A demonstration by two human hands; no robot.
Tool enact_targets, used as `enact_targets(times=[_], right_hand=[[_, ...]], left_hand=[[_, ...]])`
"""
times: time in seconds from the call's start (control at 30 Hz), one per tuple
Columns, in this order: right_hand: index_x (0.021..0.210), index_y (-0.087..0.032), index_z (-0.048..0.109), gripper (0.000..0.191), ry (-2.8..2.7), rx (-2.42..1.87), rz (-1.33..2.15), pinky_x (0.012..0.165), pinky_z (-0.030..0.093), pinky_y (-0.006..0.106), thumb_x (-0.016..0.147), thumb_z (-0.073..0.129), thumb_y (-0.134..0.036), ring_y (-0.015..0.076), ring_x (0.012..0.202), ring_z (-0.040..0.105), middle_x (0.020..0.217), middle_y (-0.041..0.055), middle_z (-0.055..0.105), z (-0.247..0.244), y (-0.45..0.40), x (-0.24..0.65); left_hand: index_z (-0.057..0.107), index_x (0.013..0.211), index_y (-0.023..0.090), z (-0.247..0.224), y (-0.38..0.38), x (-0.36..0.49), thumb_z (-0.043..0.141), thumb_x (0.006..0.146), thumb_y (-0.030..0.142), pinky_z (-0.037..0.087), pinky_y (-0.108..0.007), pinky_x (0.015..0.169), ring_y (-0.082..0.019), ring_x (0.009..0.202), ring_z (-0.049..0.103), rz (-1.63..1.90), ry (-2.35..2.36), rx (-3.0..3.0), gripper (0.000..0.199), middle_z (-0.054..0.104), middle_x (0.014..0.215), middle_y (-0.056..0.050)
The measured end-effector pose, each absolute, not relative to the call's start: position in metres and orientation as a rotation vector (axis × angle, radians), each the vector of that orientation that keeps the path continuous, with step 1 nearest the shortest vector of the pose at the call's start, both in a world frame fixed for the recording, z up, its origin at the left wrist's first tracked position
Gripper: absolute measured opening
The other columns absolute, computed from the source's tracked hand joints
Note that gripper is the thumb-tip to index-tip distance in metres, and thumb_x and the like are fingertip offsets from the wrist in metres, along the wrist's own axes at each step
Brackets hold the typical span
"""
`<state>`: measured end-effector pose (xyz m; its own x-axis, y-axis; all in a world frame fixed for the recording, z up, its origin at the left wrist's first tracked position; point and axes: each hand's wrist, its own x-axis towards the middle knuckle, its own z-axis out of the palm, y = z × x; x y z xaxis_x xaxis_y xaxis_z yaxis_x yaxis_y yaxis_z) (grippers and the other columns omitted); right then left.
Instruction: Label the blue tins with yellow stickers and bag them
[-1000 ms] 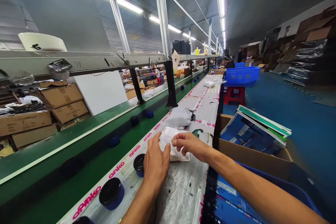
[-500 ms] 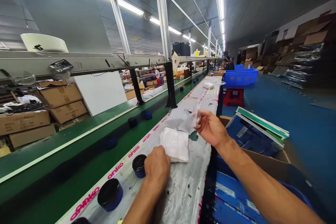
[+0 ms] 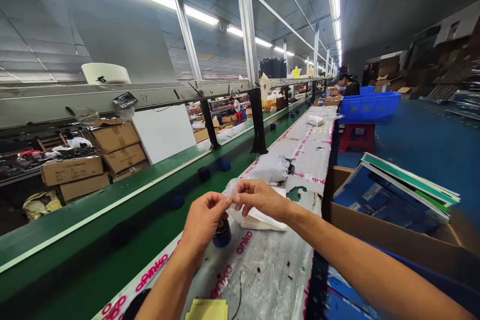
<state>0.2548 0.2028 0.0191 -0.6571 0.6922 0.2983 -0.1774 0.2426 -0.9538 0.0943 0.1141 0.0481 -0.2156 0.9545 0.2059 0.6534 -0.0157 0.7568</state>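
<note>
Found clear bag [image 3: 230,188] above desk [image 3: 275,260], at left of white pack [image 3: 264,220], clamped between fingers of left hand [image 3: 202,217] and right hand [image 3: 260,198]. Judged light, limp, slippery, easily torn; best gripped by edges.

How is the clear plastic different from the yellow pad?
The clear plastic is whitish and see-through, while the yellow pad is solid yellow.
The clear plastic is pinched up between the left hand and right hand; the yellow pad lies on the bench.
The clear plastic looks bunched, but the yellow pad looks flat.
Neither shows whole.
</note>
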Motion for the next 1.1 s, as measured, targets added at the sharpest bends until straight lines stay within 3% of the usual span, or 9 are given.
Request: enact_targets(times=[0.17, 0.3, 0.47, 0.8, 1.1], right_hand=[[0.097, -0.018, 0.063, 0.012, -2.012, -0.74, 0.615, 0.075, 0.052, 0.029, 0.097, 0.053, -0.025, 0.0161, 0.083, 0.065, 0.094, 0.0047, 0.07, 0.017, 0.227, 0.224], [0.096, -0.018, 0.067, 0.007, -2.211, -0.743, 0.424, 0.089, 0.046, 0.032, 0.094, 0.061, -0.017, 0.0203, 0.099, 0.063, 0.103, 0.0073, 0.071, 0.005, 0.236, 0.204], [0.088, -0.017, 0.071, 0.006, -2.505, -0.742, 0.252, 0.079, 0.045, 0.031, 0.088, 0.066, -0.014, 0.0227, 0.092, 0.065, 0.096, 0.0089, 0.071, -0.013, 0.228, 0.204], [0.095, -0.021, 0.07, 0.007, -2.662, -0.531, -0.022, 0.081, 0.038, 0.033, 0.091, 0.065, -0.02, 0.0199, 0.092, 0.062, 0.099, 0.0038, 0.071, -0.022, 0.208, 0.236], [0.087, -0.02, 0.063, 0.011, -2.741, -0.217, -0.544, 0.084, 0.037, 0.037, 0.098, 0.059, -0.018, 0.0212, 0.088, 0.057, 0.097, 0.0048, 0.069, -0.029, 0.199, 0.242]], left_hand=[[0.062, 0.083, 0.023, 0.05, 0.12, 0.052, 0.056, 0.089, 0.043, 0.038, -0.03, 0.067, -0.019, 0.073, 0.059, 1.137, 2.315, 1.737, 0.022, 0.067, 0.078, -0.001], [0.06, 0.087, 0.023, 0.04, 0.122, 0.035, 0.053, 0.092, 0.032, 0.028, -0.032, 0.066, -0.021, 0.076, 0.057, 0.927, 2.551, 1.849, 0.013, 0.066, 0.086, -0.003], [0.056, 0.075, 0.022, 0.014, 0.113, 0.033, 0.059, 0.085, 0.019, 0.023, -0.031, 0.061, -0.021, 0.072, 0.057, 0.541, 2.5, 1.965, 0.011, 0.065, 0.077, -0.002], [0.06, 0.082, 0.024, 0.013, 0.089, 0.037, 0.054, 0.084, 0.015, 0.032, -0.027, 0.065, -0.016, 0.079, 0.061, 0.346, 2.362, 2.027, 0.011, 0.069, 0.085, 0.002], [0.071, 0.082, 0.022, 0.012, 0.09, 0.046, 0.053, 0.083, 0.011, 0.041, -0.035, 0.077, -0.026, 0.092, 0.068, -0.074, 2.307, 2.199, 0.022, 0.073, 0.099, -0.007]])
